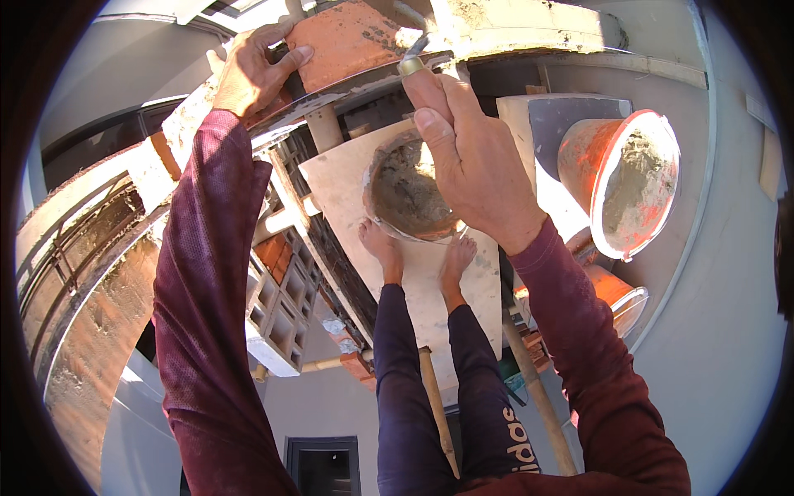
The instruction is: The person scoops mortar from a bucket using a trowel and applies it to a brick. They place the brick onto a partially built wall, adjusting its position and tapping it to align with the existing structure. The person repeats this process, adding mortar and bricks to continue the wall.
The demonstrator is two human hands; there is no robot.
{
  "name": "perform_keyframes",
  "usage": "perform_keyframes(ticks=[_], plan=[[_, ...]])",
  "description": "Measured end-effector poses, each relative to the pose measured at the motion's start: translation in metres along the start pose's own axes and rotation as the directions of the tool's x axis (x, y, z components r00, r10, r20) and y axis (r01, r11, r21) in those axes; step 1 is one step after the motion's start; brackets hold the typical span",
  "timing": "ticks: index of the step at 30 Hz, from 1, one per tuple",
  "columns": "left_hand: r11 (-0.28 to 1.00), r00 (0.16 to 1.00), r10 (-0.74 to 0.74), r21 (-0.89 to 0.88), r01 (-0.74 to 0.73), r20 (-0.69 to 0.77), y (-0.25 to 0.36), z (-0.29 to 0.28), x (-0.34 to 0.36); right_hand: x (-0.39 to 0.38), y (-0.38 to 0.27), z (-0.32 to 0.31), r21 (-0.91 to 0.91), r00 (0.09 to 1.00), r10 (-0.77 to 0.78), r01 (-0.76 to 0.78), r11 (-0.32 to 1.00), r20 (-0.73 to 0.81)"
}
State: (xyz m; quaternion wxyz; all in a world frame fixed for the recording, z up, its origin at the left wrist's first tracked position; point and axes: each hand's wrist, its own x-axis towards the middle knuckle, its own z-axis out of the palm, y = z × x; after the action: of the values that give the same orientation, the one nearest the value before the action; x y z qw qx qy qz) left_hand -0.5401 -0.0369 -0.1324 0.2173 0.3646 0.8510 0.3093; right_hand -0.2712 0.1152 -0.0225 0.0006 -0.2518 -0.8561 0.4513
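At the top, an orange brick (343, 45) lies on the wall ledge, flecked with grey mortar. My left hand (252, 70) grips its left end, with the thumb along the near edge; some of the fingers are hidden behind it. My right hand (480, 157) is closed round the wooden handle of a trowel (426, 91). The trowel's metal neck points up toward the brick's right end, and I cannot make out its blade. Below my right hand, a round bucket (372, 194) of wet mortar stands by my bare feet, its right side partly covered by the hand.
I stand on a pale board (347, 169) raised on poles above a lower level. An orange bucket (579, 153) smeared with mortar leans at the right, with another orange bucket (616, 289) below. Pale hollow blocks (289, 326) are at lower left. A mortar-covered beam (529, 29) runs along the top right.
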Motion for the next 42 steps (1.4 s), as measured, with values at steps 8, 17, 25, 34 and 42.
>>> perform_keyframes(ticks=[8,17,25,34,42], plan=[[0.999,0.997,-0.029,-0.024,0.031,0.078,0.002,-0.001,0.004,0.000,0.000,0.011,-0.020,0.997,0.066,-0.065,0.998,0.046],[0.963,0.984,0.173,0.216,-0.159,-0.049,0.016,-0.005,-0.003,0.009,-0.001,0.004,0.025,1.000,0.002,-0.003,1.000,0.015],[0.841,0.802,-0.451,-0.488,0.234,-0.392,0.121,0.052,-0.189,-0.127,-0.010,-0.068,0.199,0.833,0.458,-0.528,0.825,0.310],[0.567,0.725,-0.624,-0.469,0.677,0.292,0.209,0.253,-0.419,-0.100,0.130,0.015,-0.718,0.880,0.309,0.050,0.694,0.360],[0.378,0.671,-0.714,-0.698,0.608,0.198,0.208,0.252,-0.384,-0.146,0.168,0.078,-0.733,0.852,0.293,0.144,0.664,0.433]])
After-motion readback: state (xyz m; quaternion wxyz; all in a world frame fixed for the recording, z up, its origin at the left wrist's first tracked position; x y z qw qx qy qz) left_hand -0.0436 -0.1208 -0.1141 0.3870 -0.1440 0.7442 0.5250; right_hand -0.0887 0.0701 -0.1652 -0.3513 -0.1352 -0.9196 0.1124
